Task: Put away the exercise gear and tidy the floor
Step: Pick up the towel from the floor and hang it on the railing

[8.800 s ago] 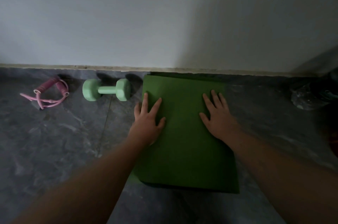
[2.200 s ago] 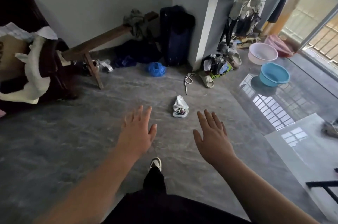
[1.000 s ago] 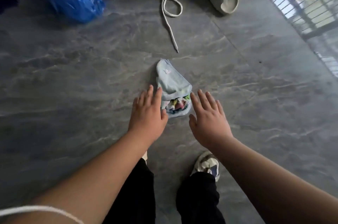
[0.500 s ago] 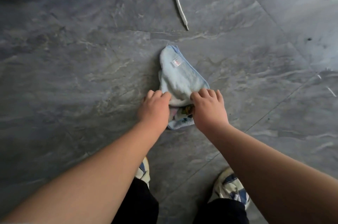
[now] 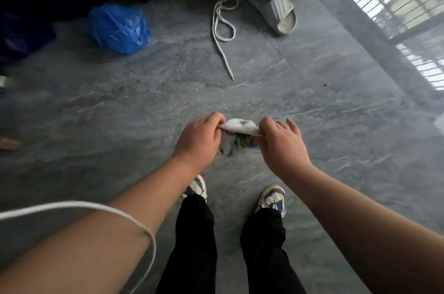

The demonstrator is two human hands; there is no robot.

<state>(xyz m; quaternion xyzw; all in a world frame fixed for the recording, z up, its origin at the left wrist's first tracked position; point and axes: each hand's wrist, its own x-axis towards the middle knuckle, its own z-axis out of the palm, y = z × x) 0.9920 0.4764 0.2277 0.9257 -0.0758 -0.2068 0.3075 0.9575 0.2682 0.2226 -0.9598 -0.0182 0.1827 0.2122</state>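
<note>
A small pale blue-white towel (image 5: pixel 239 126) with a coloured print on its underside hangs lifted off the grey floor between my hands. My left hand (image 5: pixel 200 140) pinches its left edge with curled fingers. My right hand (image 5: pixel 280 142) pinches its right edge between thumb and forefinger, with the other fingers spread. Most of the cloth droops behind and between the two hands. The green mat, the dumbbell and the pink skipping rope are out of view.
A white shoelace (image 5: pixel 222 29) lies on the grey marble floor (image 5: pixel 336 113) ahead, beside a grey slipper (image 5: pixel 276 11). A blue plastic bag (image 5: pixel 119 28) sits at the upper left by dark bags. My shoes (image 5: pixel 271 198) stand below my hands. A white cord (image 5: pixel 96 207) crosses my left arm.
Half a second ago both hands gripped the towel on the floor. Now it is raised off the floor and the view has pulled back and up.
</note>
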